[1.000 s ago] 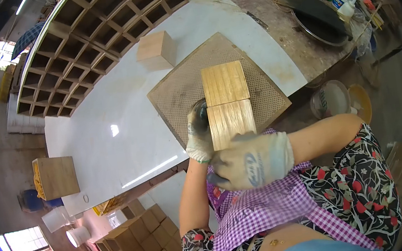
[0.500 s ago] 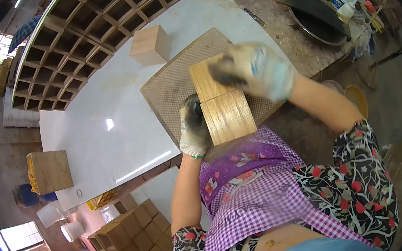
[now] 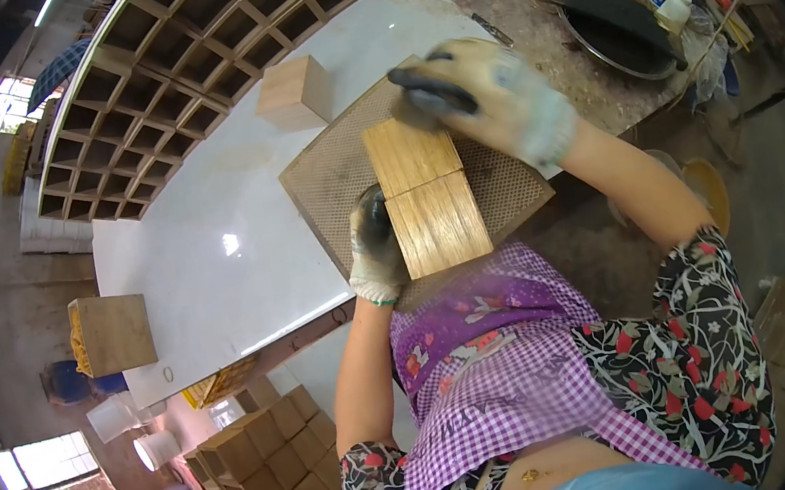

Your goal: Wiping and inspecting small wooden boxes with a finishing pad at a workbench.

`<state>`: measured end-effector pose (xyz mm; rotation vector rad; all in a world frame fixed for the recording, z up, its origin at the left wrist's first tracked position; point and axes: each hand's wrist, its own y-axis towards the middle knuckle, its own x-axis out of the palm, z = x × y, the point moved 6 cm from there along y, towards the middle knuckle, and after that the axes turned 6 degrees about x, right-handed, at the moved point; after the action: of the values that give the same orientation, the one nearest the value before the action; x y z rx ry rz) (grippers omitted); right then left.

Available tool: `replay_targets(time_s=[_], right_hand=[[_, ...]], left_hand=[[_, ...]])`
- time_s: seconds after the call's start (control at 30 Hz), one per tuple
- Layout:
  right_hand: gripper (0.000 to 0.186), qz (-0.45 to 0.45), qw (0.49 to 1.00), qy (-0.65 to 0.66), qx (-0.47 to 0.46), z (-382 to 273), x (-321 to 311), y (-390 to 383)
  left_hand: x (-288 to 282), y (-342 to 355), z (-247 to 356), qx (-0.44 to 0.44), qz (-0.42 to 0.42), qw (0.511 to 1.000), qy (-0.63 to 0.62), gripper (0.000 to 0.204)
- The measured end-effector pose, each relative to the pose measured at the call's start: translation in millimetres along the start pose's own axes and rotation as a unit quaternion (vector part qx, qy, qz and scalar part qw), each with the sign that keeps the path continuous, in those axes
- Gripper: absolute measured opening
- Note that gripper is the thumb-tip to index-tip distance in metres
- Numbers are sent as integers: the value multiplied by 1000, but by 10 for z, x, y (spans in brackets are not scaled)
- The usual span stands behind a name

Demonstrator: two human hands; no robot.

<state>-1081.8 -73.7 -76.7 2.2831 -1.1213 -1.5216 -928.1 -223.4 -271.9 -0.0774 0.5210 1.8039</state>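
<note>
Two golden-grained wooden blocks lie end to end on a square perforated board. My left hand, in a pale glove with blackened fingers, grips their left side, mostly around the near block. My right hand, in a similar glove, is bent over the far end of the blocks, its dark fingers curled; whether the dark shape beneath them is a held object or only glove, I cannot make out. A paler wooden block sits beyond the board on the white worktop.
A wooden grid of square cubbies spans the back left. An open wooden box sits at the left edge. A cluttered bench with a dark oval basin and white bottles stands right. Buckets and stacked boxes are below left.
My right hand has moved from the near end of the blocks, low by the apron, up and away to beyond their far end. My left hand keeps its grip on their left side.
</note>
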Motion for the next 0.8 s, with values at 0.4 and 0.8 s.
replay_targets(time_s=[0.4,0.8], right_hand=[[29,-304,884,-9,-355,-1209,82,-1194],[41,-107,970,-120,-183,-1121,-59,183]], left_hand=[[-208,269,698,5,87,995,48,17],[-677,246,418,-206,76,824,-522,30]])
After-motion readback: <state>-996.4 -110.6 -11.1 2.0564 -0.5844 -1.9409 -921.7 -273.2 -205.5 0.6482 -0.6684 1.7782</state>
